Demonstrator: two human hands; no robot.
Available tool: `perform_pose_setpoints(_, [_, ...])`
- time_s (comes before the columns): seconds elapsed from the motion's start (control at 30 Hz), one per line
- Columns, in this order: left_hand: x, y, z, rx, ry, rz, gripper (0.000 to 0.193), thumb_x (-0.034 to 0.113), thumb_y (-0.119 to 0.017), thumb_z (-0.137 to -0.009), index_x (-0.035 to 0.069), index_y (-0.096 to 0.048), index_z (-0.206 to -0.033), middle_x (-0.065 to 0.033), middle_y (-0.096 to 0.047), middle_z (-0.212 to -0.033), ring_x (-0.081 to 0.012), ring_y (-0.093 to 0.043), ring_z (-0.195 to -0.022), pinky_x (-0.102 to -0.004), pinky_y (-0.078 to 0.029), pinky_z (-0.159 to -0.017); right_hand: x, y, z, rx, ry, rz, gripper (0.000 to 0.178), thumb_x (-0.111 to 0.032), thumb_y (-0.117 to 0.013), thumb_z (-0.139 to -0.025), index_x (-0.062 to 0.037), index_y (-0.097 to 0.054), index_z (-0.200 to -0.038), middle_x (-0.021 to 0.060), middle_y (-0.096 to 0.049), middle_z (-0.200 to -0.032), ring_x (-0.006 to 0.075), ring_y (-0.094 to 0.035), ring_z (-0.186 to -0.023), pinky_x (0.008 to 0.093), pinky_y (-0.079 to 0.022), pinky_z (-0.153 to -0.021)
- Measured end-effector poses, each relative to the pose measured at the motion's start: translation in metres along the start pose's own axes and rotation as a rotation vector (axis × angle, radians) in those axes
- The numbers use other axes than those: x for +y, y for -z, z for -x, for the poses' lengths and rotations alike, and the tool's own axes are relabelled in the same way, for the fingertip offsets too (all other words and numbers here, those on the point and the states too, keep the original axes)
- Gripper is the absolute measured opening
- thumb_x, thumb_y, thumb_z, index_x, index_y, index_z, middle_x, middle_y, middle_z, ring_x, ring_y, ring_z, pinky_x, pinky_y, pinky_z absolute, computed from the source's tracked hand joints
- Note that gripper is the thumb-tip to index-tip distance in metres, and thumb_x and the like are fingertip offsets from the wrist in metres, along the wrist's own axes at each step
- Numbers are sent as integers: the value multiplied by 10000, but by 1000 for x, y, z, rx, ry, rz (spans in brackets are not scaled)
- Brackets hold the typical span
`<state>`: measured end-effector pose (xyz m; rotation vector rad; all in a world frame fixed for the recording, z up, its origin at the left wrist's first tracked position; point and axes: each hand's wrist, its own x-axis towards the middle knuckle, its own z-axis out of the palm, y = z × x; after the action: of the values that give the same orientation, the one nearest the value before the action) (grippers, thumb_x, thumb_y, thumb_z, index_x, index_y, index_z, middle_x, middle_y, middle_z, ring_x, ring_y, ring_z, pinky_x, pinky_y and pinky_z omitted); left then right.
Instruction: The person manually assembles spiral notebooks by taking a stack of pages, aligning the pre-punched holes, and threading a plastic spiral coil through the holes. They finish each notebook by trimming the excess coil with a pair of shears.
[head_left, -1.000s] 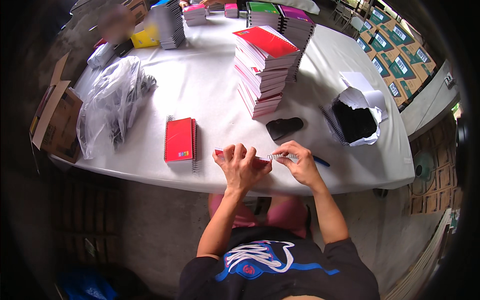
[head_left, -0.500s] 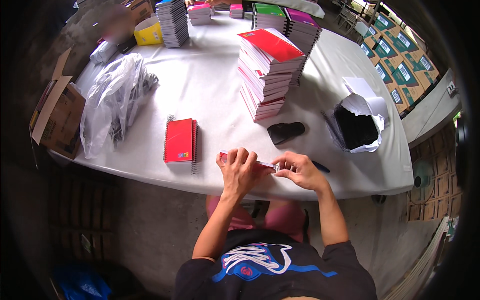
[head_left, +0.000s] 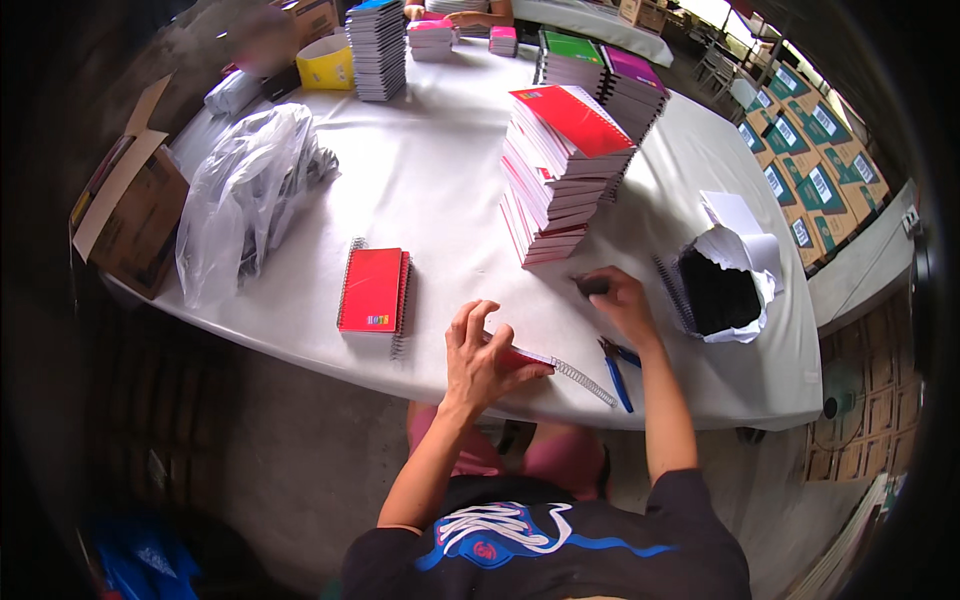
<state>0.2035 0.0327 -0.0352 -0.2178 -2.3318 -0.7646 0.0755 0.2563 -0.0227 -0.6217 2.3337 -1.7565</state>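
My left hand (head_left: 478,358) grips a small red-covered notebook (head_left: 520,357) near the table's front edge, its pages tilted up on edge. A loose metal spiral coil (head_left: 585,382) runs out from the notebook's right end. To the right, my right hand (head_left: 620,300) is closed on a small black oblong object (head_left: 594,285), partly covered by the fingers; its kind is unclear. Just below that hand lie blue-handled pliers (head_left: 619,382). Left of my left hand, red spiral notebooks (head_left: 370,290) lie stacked.
Beyond my right hand rises a tall stack of red-covered notebooks (head_left: 565,190). A torn white wrapper with dark contents (head_left: 765,290) stands at the right. On the left are a clear plastic bag (head_left: 235,205) and an open cardboard box (head_left: 135,230). Another person's hands (head_left: 460,18) are across the table.
My right hand has left the notebook's end and moved forward onto the black object. The coil now shows stretching out of the notebook. The view has shifted slightly.
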Motion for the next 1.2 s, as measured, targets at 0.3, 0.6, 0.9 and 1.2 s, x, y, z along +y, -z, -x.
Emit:
perform_pose_setpoints(0.3, [-3,-4,0,-9,-12,63,585,532,-803,-530,43,-539,-711,-161,-450,-1192,-383,-367,-1225,-498,-327,-964,-14,-26,32,-427,267,-796,140,9,-687,-750,23,-699,-888,171,-690,-947,214,-649,-916,306,-495,-852])
perform_pose_setpoints(0.6, [-5,3,-3,-86,-12,58,605,536,-815,-491,52,-535,-723,-170,-403,-1239,-411,-344,-1240,-493,-343,-963,-37,-32,20,-410,137,-43,345,131,-540,-639,18,-714,-915,143,-705,-891,179,-666,-862,279,-509,-810])
perform_pose_setpoints(0.9, [-19,-10,3,19,187,352,685,405,-908,-422,79,-504,-869,-144,-330,-1222,-270,-450,-999,-387,-462,-741,-30,-40,24,-247,-12,-381,413,131,-602,-625,-46,-718,-980,111,-708,-940,144,-658,-898,264,-505,-804])
perform_pose_setpoints(1.2, [-43,-30,17,76,315,614,988,415,-935,-340,68,-295,-1007,-134,-337,-1104,-252,-415,-1043,-372,-441,-810,-58,-60,12,-454,263,-97,421,122,-549,-611,-67,-736,-937,106,-709,-943,110,-657,-871,252,-508,-801])
